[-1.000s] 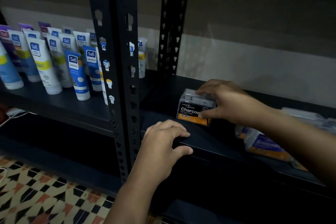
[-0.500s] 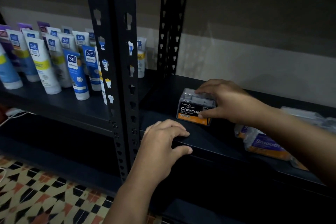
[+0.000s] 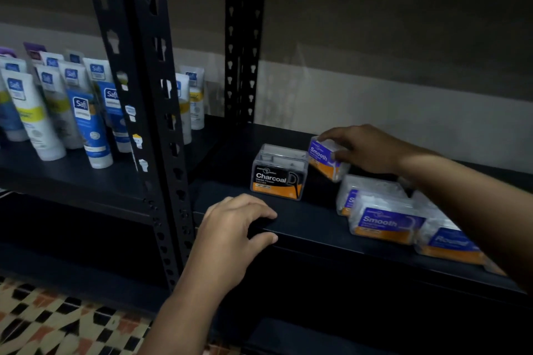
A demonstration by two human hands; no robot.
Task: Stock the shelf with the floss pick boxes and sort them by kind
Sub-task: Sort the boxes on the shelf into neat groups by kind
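A black-and-orange Charcoal floss pick box [image 3: 279, 172] stands upright on the dark shelf [image 3: 302, 228], free of any hand. Just right of it, my right hand [image 3: 364, 148] grips a purple-and-orange Smooth box [image 3: 324, 160], tilted and lifted a little off the shelf. Several more purple Smooth boxes [image 3: 385, 222] lie in a loose heap at the right, partly hidden by my right forearm. My left hand [image 3: 235, 235] rests on the shelf's front edge, fingers curled over the lip.
Black perforated uprights [image 3: 150, 124] divide this bay from the left one, where several Safi tubes [image 3: 86, 124] stand in rows. A pale wall runs behind the shelf. Patterned floor tiles [image 3: 57, 323] show at the lower left.
My right hand has let go of the Charcoal box, moved right and picked up a Smooth box. The view has shifted, showing more of the heap. My left hand stays put.
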